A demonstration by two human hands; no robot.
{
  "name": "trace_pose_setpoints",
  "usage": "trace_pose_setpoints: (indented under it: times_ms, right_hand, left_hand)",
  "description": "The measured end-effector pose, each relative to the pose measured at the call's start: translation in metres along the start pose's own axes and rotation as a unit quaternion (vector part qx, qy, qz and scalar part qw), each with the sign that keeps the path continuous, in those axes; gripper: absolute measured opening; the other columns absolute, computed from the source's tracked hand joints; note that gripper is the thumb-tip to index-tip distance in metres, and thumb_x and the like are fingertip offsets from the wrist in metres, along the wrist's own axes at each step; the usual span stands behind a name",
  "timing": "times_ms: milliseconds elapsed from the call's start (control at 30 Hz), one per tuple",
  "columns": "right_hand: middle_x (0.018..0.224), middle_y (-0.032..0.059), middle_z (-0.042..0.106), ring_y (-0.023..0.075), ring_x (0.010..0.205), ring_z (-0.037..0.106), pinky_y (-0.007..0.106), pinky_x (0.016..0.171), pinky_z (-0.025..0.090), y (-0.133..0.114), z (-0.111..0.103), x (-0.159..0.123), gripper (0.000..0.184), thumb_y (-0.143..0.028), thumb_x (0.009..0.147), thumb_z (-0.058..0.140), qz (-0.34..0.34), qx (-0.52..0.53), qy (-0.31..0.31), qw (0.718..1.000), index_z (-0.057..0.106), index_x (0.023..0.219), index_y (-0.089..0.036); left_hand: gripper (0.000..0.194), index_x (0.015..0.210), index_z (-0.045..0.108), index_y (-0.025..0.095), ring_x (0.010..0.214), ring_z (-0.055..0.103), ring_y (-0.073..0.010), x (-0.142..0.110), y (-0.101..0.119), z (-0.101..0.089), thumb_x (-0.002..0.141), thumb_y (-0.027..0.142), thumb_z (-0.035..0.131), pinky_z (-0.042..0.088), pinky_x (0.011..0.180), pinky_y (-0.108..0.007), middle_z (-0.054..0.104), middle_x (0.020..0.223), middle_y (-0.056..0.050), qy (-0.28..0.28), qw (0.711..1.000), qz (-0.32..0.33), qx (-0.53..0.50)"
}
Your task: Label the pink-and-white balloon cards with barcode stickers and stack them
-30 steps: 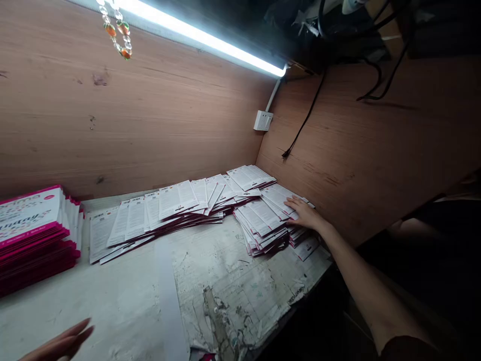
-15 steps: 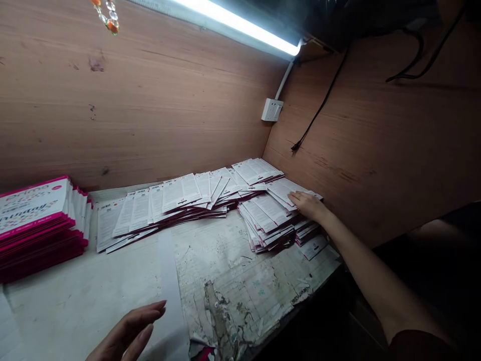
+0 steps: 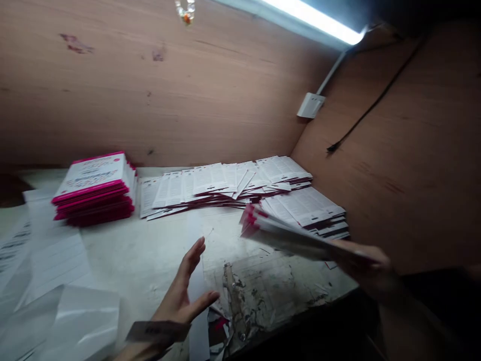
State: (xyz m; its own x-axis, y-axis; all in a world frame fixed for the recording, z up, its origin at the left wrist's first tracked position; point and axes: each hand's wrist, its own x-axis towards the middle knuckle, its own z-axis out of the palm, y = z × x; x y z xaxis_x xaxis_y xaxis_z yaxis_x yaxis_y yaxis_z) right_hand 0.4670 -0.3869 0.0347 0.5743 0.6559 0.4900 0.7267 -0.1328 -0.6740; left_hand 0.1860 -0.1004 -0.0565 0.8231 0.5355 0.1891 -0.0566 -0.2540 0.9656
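Observation:
My right hand [image 3: 366, 265] grips a thick bundle of printed cards [image 3: 285, 235] with pink edges, lifted off the table and blurred by motion. It hangs in front of the remaining right-hand pile of cards [image 3: 311, 208]. My left hand [image 3: 184, 296] is open, fingers stretched out, hovering over the worn white table top [image 3: 143, 255] near the front edge. A long fanned row of the same cards [image 3: 221, 183] lies along the back wall. A neat stack of pink-edged cards [image 3: 93, 188] stands at the back left.
White paper sheets [image 3: 48, 271] lie at the front left. Torn, peeling paper covers the table's front edge [image 3: 240, 301]. Wooden walls close in the back and right; a wall socket [image 3: 310, 105] and black cable [image 3: 368, 108] hang on them. A light tube [image 3: 319, 20] glows above.
My right hand has taken a bundle of cards off the right pile and drawn it toward me. My left hand has moved in toward the middle. The view has turned left.

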Motion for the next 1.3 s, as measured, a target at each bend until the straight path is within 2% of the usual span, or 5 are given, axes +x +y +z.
trace_pose_setpoints:
  times_ms: [300, 467, 800, 1033, 1300]
  right_hand:
    - [0.120, 0.0139, 0.068, 0.0331, 0.113, 0.063, 0.051, 0.098, 0.049, 0.024, 0.149, -0.072, 0.061, -0.047, 0.074, 0.075, 0.205, 0.218, -0.015, 0.954, 0.058, 0.127, -0.022]
    - [0.126, 0.0141, 0.064, 0.0388, 0.121, 0.055, 0.057, 0.105, 0.039, 0.022, 0.136, -0.070, 0.092, -0.090, 0.071, 0.031, 0.140, 0.258, 0.012, 0.956, 0.059, 0.127, -0.022]
    - [0.109, 0.0086, 0.073, 0.0310, 0.103, 0.069, 0.046, 0.090, 0.057, 0.023, 0.076, -0.034, 0.037, -0.051, 0.088, 0.052, 0.178, 0.104, -0.212, 0.955, 0.076, 0.103, -0.028]
    - [0.101, 0.0118, 0.072, 0.0314, 0.100, 0.067, 0.054, 0.097, 0.049, 0.014, 0.101, -0.032, 0.039, -0.056, 0.084, 0.057, 0.350, 0.158, 0.043, 0.922, 0.074, 0.092, -0.021]
    - [0.099, 0.0068, 0.057, 0.0206, 0.084, 0.060, 0.054, 0.095, 0.045, -0.002, 0.121, -0.043, 0.043, -0.045, 0.079, 0.069, 0.215, 0.074, 0.279, 0.933, 0.055, 0.109, -0.018]
  left_hand:
    - [0.082, 0.150, 0.023, 0.026, 0.145, 0.023, -0.0338, 0.012, -0.040, 0.019, 0.080, 0.027, 0.066, 0.012, 0.119, -0.055, 0.032, 0.154, -0.013, -0.088, 0.996, 0.006, -0.024]
    - [0.079, 0.149, 0.022, 0.023, 0.144, 0.026, -0.0314, 0.010, -0.035, 0.025, 0.080, 0.012, 0.058, 0.020, 0.118, -0.052, 0.030, 0.154, -0.014, -0.109, 0.994, 0.004, -0.009]
    - [0.071, 0.149, 0.026, 0.027, 0.136, 0.038, -0.0284, 0.013, -0.022, 0.022, 0.086, 0.013, 0.055, 0.030, 0.114, -0.048, 0.037, 0.148, -0.011, -0.131, 0.990, -0.023, -0.035]
    - [0.066, 0.148, 0.026, 0.026, 0.136, 0.038, -0.0299, 0.013, -0.019, 0.026, 0.089, 0.019, 0.054, 0.031, 0.113, -0.047, 0.037, 0.147, -0.013, -0.135, 0.990, 0.010, -0.045]
    - [0.048, 0.125, 0.032, 0.025, 0.142, 0.027, -0.0317, 0.009, -0.026, 0.036, 0.087, 0.016, 0.059, 0.031, 0.111, -0.055, 0.029, 0.148, -0.016, -0.094, 0.994, 0.024, -0.055]
